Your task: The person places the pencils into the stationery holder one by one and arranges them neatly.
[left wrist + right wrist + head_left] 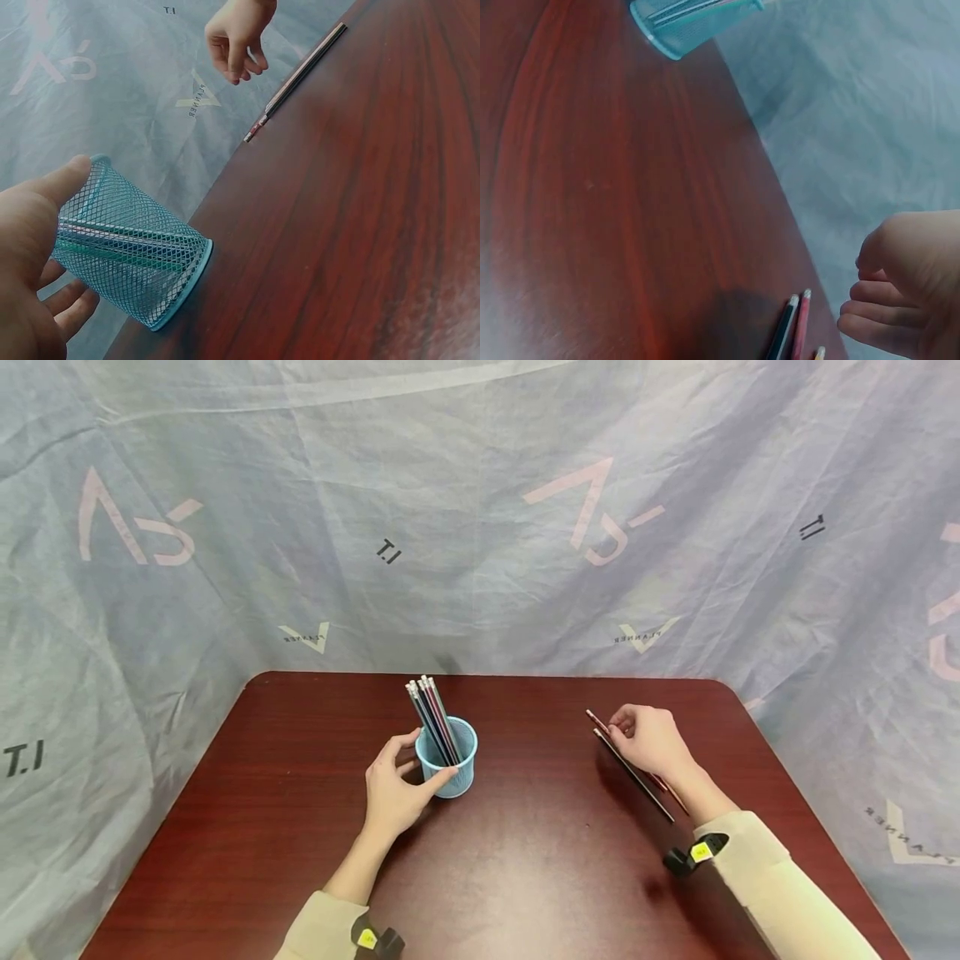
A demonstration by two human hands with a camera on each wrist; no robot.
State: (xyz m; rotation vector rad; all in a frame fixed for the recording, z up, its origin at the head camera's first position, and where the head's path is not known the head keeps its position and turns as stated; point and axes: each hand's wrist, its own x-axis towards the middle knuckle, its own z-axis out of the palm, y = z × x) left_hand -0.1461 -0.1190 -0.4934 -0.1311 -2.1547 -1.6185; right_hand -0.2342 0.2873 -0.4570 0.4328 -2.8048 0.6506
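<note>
My left hand (393, 797) grips a light blue mesh pencil cup (454, 783), thumb and fingers spread around its sides near the rim. The cup stands upright on the table. Several pencils (433, 714) lean in it, their white ends up. Over on the right, my right hand (651, 739) hovers above loose pencils with its fingers loosely bent and nothing between them. Below it lie a black pencil (636, 777) and a red pencil (802, 322) side by side. The light tip of a third pencil (820, 353) shows beside them in the right wrist view.
A dark reddish-brown wooden table (517, 860) carries everything. Behind it and along its sides hangs a grey printed cloth (480, 527). Each wrist wears a small black camera strap, at the left sleeve (322, 927) and the right sleeve (780, 885).
</note>
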